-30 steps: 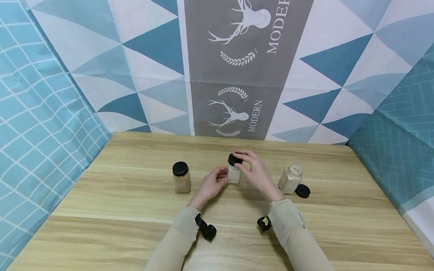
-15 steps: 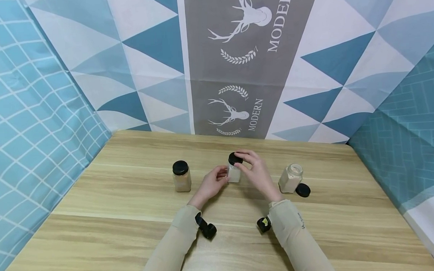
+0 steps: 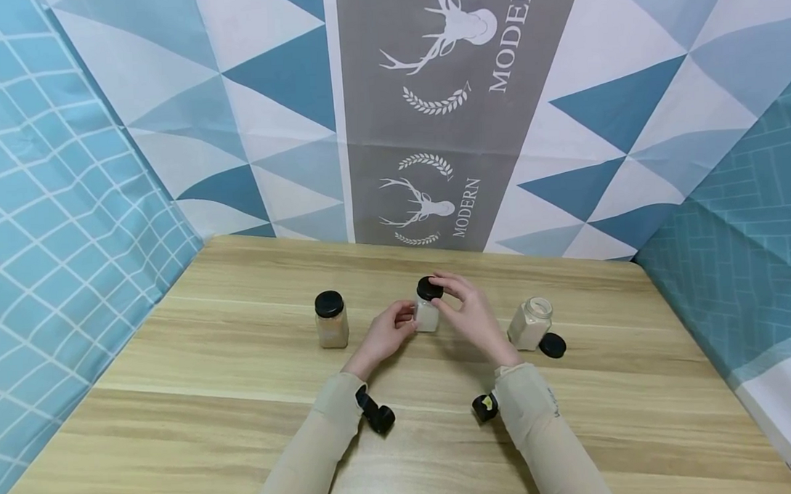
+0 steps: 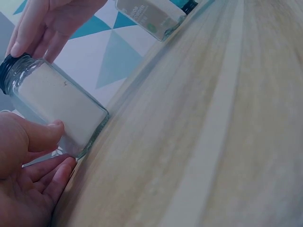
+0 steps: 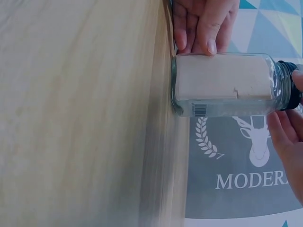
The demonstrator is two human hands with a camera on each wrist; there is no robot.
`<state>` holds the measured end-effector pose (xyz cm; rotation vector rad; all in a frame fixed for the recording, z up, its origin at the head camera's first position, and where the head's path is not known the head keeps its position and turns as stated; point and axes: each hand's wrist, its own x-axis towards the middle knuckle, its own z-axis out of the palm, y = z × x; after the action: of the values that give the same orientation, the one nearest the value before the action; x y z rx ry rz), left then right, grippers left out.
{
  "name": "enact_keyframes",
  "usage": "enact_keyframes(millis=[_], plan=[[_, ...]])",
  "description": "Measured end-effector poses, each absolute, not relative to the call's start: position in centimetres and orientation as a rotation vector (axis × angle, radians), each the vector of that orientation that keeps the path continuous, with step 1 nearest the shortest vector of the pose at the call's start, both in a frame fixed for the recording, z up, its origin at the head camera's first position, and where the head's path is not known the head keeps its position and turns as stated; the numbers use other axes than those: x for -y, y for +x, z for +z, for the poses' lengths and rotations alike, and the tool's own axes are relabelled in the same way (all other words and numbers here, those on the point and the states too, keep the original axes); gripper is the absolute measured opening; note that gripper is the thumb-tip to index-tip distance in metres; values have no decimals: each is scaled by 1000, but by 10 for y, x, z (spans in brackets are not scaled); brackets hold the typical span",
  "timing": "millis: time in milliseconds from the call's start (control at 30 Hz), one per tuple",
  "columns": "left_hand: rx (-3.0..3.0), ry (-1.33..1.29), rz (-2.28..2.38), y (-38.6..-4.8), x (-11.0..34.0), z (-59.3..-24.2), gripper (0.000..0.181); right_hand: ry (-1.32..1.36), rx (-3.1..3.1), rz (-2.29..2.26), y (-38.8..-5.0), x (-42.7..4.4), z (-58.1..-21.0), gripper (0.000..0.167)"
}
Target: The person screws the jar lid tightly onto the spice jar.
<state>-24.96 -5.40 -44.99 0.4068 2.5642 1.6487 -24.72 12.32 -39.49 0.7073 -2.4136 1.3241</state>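
Observation:
A square glass jar of white powder stands upright in the middle of the table, its black lid on top. My left hand holds the jar low on its left side, thumb and fingers around the glass. From the right, my right hand grips the lid between thumb and fingers. In the right wrist view, a pale label and barcode show on the jar. Part of the lid is hidden by the right fingers.
To the left stands a capped jar with tan contents. On the right, an uncapped jar of pale powder has its black lid lying beside it on the wooden table. A patterned cloth hangs behind.
My right wrist and forearm have shifted slightly to the right while the fingers stay on the lid. The left hand keeps its hold, and the jars stay where they were.

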Motion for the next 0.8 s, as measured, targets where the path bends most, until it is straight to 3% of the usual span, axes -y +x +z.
enact_keyframes(millis=[800], plan=[[-2555, 441, 1686, -249, 54, -450, 39, 496, 2353, 1334, -243, -124, -396, 28]])
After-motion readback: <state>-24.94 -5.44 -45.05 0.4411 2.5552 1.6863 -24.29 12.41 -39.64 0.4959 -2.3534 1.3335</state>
